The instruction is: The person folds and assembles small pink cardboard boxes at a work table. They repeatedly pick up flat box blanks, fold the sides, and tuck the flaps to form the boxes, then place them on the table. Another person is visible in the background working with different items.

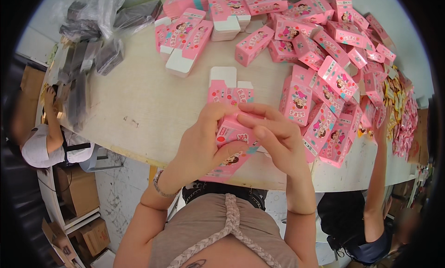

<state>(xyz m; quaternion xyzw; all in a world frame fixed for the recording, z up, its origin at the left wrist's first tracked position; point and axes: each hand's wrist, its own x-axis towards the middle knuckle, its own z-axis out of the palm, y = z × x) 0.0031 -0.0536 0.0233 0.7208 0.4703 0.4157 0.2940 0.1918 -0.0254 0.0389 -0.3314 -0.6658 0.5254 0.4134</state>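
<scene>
In front of me, my left hand (pixel 197 136) is wrapped round a small pink carton (pixel 228 129) with a cartoon print, thumb along its near side. My right hand (pixel 282 145) closes on the same carton from the right, its fingers bent over the upper end. Part of that end is hidden by the fingers. Beneath and behind my hands lie flat, unfolded pink cartons (pixel 241 94) with a white flap (pixel 223 76) pointing away from me.
A large heap of pink boxes (pixel 320 89) covers the table's right side. Stacks of flat cartons (pixel 190 34) lie at the back. Dark plastic-wrapped packs (pixel 110 55) are at left, yellow and pink sachets (pixel 403 115) far right. Other people work at left and right.
</scene>
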